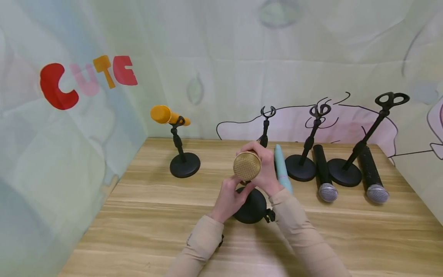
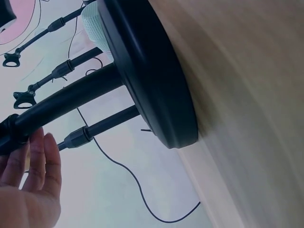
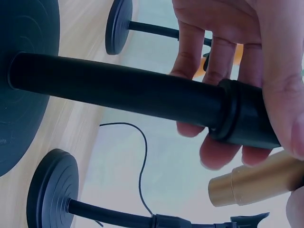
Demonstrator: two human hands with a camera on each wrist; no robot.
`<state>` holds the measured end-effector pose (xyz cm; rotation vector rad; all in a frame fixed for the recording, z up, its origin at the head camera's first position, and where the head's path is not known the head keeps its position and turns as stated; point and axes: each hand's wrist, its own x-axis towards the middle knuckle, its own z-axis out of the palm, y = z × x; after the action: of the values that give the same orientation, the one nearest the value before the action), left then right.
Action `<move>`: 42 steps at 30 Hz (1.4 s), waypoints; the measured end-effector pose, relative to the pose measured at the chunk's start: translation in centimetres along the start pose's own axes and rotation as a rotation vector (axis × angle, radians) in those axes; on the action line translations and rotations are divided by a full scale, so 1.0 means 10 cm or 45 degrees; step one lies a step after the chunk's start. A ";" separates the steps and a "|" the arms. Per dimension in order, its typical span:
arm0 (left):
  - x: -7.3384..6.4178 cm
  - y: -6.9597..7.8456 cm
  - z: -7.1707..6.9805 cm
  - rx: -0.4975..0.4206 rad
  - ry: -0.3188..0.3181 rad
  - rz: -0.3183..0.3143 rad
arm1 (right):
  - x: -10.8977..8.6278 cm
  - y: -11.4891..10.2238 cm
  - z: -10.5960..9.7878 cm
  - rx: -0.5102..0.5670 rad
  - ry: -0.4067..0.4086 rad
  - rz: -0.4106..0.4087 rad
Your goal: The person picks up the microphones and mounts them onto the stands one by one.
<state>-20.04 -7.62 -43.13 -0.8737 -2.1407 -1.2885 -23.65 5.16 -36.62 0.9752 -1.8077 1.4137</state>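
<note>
A gold microphone (image 1: 247, 166) points its mesh head up toward the head camera, over a black microphone stand (image 1: 250, 211) with a round base. My right hand (image 1: 265, 166) grips the microphone's body just behind its head. Lower down, my left hand (image 1: 228, 198) holds the stand near its top. The right wrist view shows fingers passing behind the stand's collar (image 3: 247, 114), with a thumb on the near side. Beside it, the gold handle (image 3: 256, 183) slants past. In the head view the microphone and hands hide the top of the stand.
An orange microphone (image 1: 162, 114) sits in a stand (image 1: 185, 165) at back left. Three bare stands, including one (image 1: 302, 168) in the middle, line the back right. Among them lie a turquoise microphone (image 1: 282, 167) and two black microphones (image 1: 322, 165) with silver heads. Curtains border the table (image 1: 138, 227).
</note>
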 end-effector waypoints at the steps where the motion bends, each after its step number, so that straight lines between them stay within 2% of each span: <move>1: 0.00 0.00 0.00 0.001 0.001 0.001 | 0.00 0.00 0.00 0.002 -0.008 0.008; 6: -0.01 -0.01 0.00 0.006 0.000 0.021 | -0.02 -0.02 -0.03 0.042 -0.047 0.073; 9: -0.02 -0.01 -0.02 0.004 -0.038 0.015 | -0.05 -0.04 -0.06 0.073 -0.072 0.135; 13: -0.02 -0.02 -0.06 -0.007 -0.113 -0.036 | -0.13 -0.05 -0.10 0.087 -0.087 0.199; 16: -0.01 -0.03 -0.08 -0.017 -0.170 -0.090 | -0.23 -0.06 -0.13 0.149 -0.079 0.236; 18: -0.01 -0.03 -0.09 -0.037 -0.222 -0.132 | -0.31 -0.06 -0.15 0.187 -0.058 0.249; 20: 0.00 -0.03 -0.10 -0.071 -0.300 -0.205 | -0.41 -0.06 -0.17 0.201 -0.012 0.251; 24: 0.00 -0.04 -0.10 -0.075 -0.468 -0.352 | -0.60 -0.02 -0.17 0.096 0.147 0.230; 27: -0.01 -0.06 -0.10 -0.026 -0.550 -0.384 | -0.71 0.01 -0.16 0.002 0.211 0.294; 29: -0.03 -0.07 -0.10 -0.009 -0.590 -0.382 | -0.74 0.02 -0.16 -0.062 0.166 0.357; 33: -0.05 -0.09 -0.08 0.019 -0.606 -0.346 | -0.77 0.03 -0.15 -0.208 -0.026 0.452; 36: -0.06 -0.09 -0.06 0.086 -0.557 -0.310 | -0.78 0.04 -0.14 -0.279 -0.135 0.471; 39: -0.07 -0.09 -0.05 0.128 -0.505 -0.304 | -0.77 0.03 -0.12 -0.329 -0.176 0.473; 42: -0.08 -0.08 -0.04 0.106 -0.470 -0.322 | -0.76 0.02 -0.11 -0.354 -0.157 0.450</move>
<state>-20.10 -8.45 -43.98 -0.8829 -2.6455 -1.2179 -19.81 7.51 -42.87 0.6322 -2.2820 1.2728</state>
